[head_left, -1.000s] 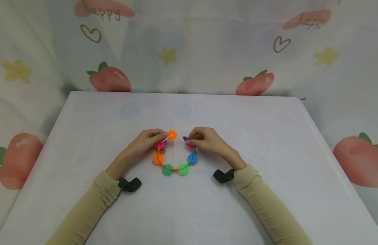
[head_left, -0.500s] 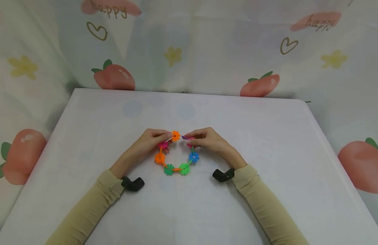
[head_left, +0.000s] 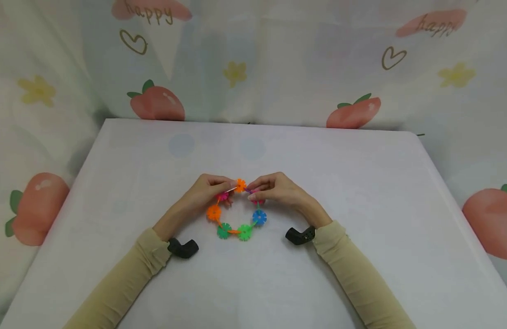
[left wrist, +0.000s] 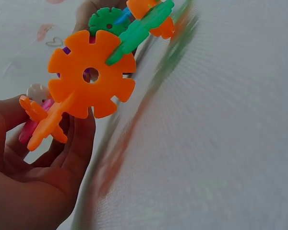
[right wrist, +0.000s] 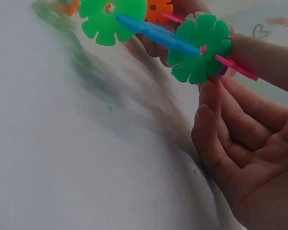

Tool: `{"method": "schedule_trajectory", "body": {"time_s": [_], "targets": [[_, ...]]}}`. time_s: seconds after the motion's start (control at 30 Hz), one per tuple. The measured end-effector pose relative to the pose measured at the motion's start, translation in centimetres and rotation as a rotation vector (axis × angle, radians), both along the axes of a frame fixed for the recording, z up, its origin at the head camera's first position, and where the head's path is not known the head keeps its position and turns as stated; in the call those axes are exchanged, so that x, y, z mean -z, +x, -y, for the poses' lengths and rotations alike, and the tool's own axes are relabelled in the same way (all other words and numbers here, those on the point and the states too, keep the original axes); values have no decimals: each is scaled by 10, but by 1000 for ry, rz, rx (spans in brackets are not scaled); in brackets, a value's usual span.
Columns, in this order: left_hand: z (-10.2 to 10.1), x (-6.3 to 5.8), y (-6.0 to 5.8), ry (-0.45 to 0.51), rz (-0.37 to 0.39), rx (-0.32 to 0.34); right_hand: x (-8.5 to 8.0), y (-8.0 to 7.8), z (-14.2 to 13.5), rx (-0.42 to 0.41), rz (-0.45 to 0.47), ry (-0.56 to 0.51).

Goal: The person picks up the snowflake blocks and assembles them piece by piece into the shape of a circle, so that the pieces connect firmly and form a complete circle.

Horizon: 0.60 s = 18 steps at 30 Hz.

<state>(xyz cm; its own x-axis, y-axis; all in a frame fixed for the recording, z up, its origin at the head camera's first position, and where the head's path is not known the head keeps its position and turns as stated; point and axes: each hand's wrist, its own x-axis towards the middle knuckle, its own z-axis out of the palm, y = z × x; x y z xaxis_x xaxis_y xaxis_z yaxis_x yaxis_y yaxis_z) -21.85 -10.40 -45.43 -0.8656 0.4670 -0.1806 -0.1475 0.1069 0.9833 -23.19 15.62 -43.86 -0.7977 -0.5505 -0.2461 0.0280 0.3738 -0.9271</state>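
Notched plastic snowflake discs, slotted edge to edge, form a ring-shaped chain [head_left: 213, 212] between the hands. My left hand [head_left: 204, 192] pinches its upper left part, around a pink disc and a white disc [left wrist: 37, 92]. Just past those fingertips the orange end disc [head_left: 241, 185] stands up. My right hand [head_left: 278, 188] grips the other end, at a pink disc [head_left: 257, 197] and a purple disc whose edge meets the orange end disc in the head view. Blue [head_left: 259, 217], light green [head_left: 245, 232] and dark green [head_left: 224, 230] discs make up the near side.
A white-covered table [head_left: 340, 183] lies beneath both hands. Behind it hangs a fabric backdrop [head_left: 286, 68] printed with fruit, flowers and hearts. Black wrist devices [head_left: 183, 248] sit by both beige sleeves [head_left: 360, 274].
My left hand has moved right with the orange end disc, closing the gap to the purple disc in my right hand. The view has shifted slightly.
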Motion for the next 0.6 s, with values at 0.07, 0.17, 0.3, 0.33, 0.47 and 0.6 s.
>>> {"method": "schedule_trajectory", "body": {"time_s": [0.07, 0.17, 0.3, 0.33, 0.47, 0.6], "targets": [[-1, 1, 1, 3, 5, -4, 2, 0, -1, 0, -14, -2], [-3, 3, 2, -1, 2, -12, 4, 0, -2, -6, -41, -18], [-6, 6, 1, 26, 18, -18, 5, -1, -3, -6, -57, -29], [-7, 6, 1, 42, 32, -12, 6, -1, -4, -4, -58, -27], [-8, 8, 1, 81, 81, 3, 7, 1, -3, -1, -53, -24], [-5, 7, 0, 57, 76, -4, 10, -1, 0, 4, -47, -11]]}}
